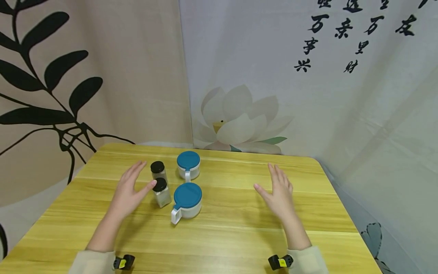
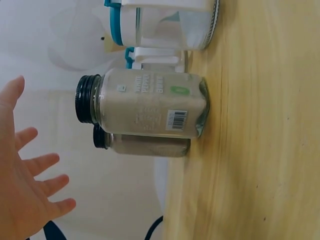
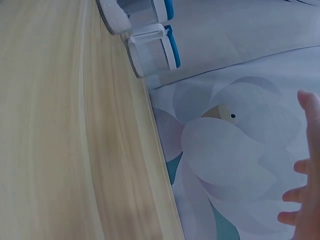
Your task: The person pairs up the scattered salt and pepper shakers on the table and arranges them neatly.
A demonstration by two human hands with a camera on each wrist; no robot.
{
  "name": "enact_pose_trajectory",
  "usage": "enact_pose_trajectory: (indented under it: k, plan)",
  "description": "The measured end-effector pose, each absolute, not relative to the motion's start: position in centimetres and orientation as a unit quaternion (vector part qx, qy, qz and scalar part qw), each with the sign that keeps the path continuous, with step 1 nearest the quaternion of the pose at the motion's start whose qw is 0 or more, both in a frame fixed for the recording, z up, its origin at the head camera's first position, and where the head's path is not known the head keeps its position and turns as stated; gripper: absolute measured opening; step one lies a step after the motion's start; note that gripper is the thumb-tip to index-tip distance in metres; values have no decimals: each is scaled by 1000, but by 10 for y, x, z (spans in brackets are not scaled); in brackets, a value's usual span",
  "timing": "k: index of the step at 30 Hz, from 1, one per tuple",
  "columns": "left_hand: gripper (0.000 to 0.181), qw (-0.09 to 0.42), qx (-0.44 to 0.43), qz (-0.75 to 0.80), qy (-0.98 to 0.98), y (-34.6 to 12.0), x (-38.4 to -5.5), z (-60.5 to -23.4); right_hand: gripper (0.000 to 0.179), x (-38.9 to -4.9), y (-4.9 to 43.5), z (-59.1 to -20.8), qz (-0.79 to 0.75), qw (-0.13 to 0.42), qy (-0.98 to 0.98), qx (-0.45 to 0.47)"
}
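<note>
My left hand is spread with straight fingers above the table's left part, its thumb overlapping the black lid of the front spice jar in the head view. Behind that jar stands a second black-lidded jar. The left wrist view shows the nearer glass jar with a barcode label and pale brown contents, apart from the fingers. To the right of the jars are two blue-lidded seasoning pots with white handles, a front pot and a back pot. Holding nothing, my right hand hovers over the table's right side with fingers extended.
The wooden table has rounded far corners. A curtain with a lotus print and black characters hangs right behind it; a leaf-patterned cloth hangs at the left. In the right wrist view, the blue-lidded pots stand near the table's far edge.
</note>
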State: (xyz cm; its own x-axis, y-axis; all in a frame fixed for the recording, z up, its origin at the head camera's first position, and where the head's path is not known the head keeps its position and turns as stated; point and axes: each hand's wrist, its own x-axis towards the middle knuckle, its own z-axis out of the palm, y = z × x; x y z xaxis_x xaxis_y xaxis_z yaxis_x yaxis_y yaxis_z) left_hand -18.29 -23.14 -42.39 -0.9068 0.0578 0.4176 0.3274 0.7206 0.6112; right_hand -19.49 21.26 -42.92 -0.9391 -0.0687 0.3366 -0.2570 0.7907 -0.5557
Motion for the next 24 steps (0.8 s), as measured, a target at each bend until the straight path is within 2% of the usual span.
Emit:
enact_pose_trajectory:
  k: [24]
  plan:
    - [71, 187, -95, -408, -888, -224, -182, -440, 84, -191, 179, -438, 375, 164, -905, 114]
